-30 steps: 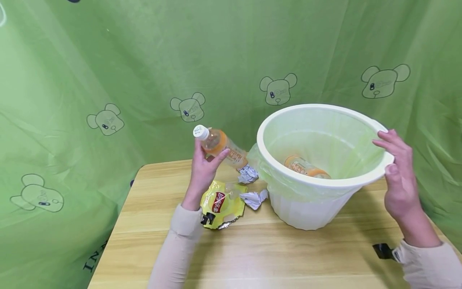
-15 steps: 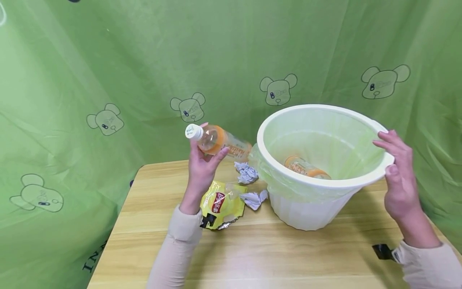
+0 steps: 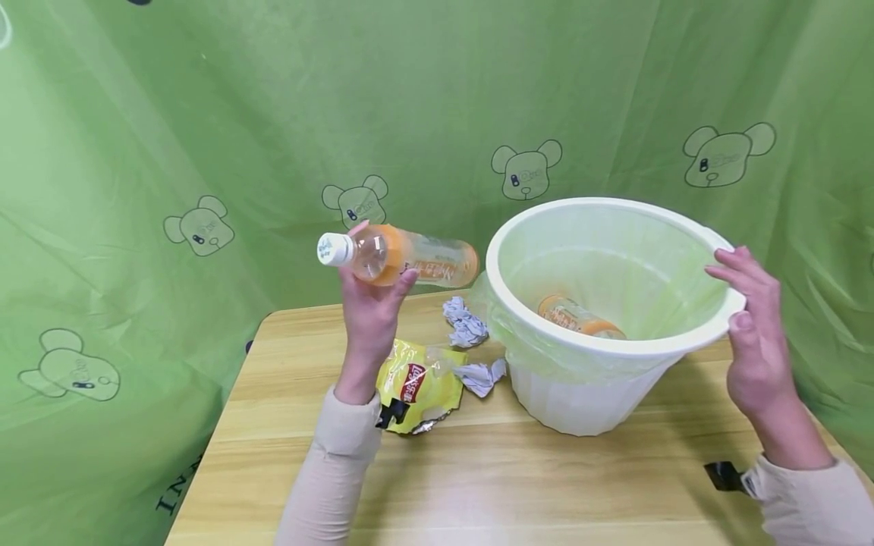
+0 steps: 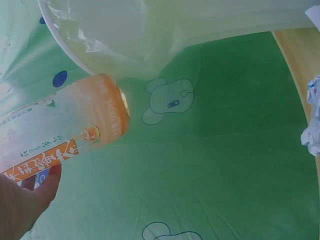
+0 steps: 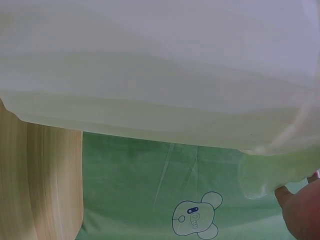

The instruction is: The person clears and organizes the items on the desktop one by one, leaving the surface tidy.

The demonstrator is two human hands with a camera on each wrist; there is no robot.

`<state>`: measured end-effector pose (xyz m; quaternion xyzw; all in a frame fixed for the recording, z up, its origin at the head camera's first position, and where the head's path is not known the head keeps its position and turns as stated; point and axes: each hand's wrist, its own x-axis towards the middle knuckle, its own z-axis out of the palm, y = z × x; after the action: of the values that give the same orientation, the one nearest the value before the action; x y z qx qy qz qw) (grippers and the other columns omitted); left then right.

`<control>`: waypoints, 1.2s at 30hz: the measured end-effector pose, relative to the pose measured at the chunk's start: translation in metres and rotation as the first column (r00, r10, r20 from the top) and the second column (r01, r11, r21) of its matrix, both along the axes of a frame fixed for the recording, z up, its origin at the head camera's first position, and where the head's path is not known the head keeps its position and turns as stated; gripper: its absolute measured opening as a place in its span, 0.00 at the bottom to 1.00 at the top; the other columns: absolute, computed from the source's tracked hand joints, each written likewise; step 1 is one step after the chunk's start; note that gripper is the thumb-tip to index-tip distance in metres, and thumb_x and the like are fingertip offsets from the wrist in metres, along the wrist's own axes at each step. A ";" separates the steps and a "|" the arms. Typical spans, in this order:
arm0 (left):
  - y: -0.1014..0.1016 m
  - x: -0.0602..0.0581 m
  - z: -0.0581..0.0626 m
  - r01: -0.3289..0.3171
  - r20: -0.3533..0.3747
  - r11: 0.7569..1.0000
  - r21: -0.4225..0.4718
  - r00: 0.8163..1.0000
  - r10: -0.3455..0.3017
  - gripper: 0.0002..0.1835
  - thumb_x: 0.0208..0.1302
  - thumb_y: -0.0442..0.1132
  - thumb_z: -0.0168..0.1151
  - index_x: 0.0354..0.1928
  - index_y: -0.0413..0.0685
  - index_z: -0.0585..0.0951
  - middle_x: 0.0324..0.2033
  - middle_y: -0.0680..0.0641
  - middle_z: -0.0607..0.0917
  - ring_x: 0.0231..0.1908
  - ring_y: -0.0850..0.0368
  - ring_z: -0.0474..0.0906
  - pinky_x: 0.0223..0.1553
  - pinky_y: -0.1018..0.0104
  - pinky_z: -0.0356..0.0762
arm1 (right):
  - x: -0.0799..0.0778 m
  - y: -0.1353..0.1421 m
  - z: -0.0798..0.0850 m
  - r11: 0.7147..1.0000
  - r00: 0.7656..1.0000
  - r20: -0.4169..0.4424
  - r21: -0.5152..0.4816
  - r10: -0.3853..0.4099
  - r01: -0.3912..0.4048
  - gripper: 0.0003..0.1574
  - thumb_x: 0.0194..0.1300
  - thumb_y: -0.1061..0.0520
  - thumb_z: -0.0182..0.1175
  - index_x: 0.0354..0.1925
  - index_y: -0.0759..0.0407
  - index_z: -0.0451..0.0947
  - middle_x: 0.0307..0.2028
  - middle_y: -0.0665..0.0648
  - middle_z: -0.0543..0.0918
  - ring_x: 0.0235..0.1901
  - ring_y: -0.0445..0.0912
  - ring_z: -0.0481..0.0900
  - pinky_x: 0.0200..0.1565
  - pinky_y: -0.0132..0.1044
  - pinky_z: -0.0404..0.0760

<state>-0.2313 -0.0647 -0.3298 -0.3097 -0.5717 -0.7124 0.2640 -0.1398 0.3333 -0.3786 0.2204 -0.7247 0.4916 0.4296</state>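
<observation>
My left hand (image 3: 370, 307) grips a clear plastic bottle (image 3: 437, 260) with an orange label and a white cap, held sideways above the table. Its cap points left and its base points toward the white trash bin (image 3: 580, 394). In the left wrist view the bottle's base (image 4: 115, 107) lies close below the bin's rim. My right hand (image 3: 761, 334) holds the right side of the bin's rim, fingers over the edge and thumb outside. A pale green bag lines the bin (image 5: 150, 100). Inside lies a second orange-labelled bottle (image 3: 576, 317).
On the wooden table (image 3: 273, 440) left of the bin lie a torn yellow chip bag (image 3: 437, 379) and crumpled papers, one crumpled paper (image 3: 467, 326) behind and another crumpled paper (image 3: 481, 377) beside the bag. A green curtain (image 3: 273, 114) with bear prints hangs behind the table.
The left hand has lifted the bottle and moved a little left, turning it from slanted to nearly level. The crumpled paper behind it shows more fully. The right hand and bin have stayed put.
</observation>
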 end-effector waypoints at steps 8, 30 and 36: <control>0.002 0.004 0.010 -0.005 -0.060 0.998 0.063 0.998 0.009 0.47 0.60 0.52 0.75 0.73 0.39 0.60 0.61 0.49 0.80 0.63 0.48 0.79 0.68 0.45 0.77 | 0.000 -0.001 0.000 1.000 1.000 0.000 -0.005 0.007 -0.007 0.33 0.80 0.49 0.42 0.65 0.77 0.69 0.72 0.52 0.68 0.79 0.51 0.54 0.83 0.44 0.40; 0.022 0.004 0.016 0.083 -0.108 0.983 0.167 0.992 -0.065 0.43 0.61 0.53 0.74 0.71 0.45 0.63 0.61 0.44 0.80 0.69 0.42 0.72 0.71 0.43 0.73 | 0.000 -0.001 0.000 1.000 1.000 -0.007 -0.012 0.011 -0.011 0.33 0.80 0.49 0.42 0.65 0.77 0.69 0.72 0.52 0.68 0.79 0.51 0.55 0.83 0.45 0.40; 0.029 0.005 0.017 0.090 -0.106 0.982 0.166 0.992 -0.073 0.44 0.62 0.55 0.73 0.71 0.45 0.62 0.60 0.48 0.80 0.70 0.44 0.71 0.72 0.44 0.72 | 0.001 -0.001 0.000 1.000 1.000 -0.004 -0.004 0.001 -0.001 0.33 0.80 0.50 0.42 0.65 0.77 0.69 0.72 0.52 0.68 0.79 0.51 0.54 0.83 0.45 0.40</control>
<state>-0.2258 -0.0361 -0.3133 -0.3444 -0.4817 -0.7525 0.2883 -0.1392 0.3325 -0.3788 0.2209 -0.7227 0.4930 0.4311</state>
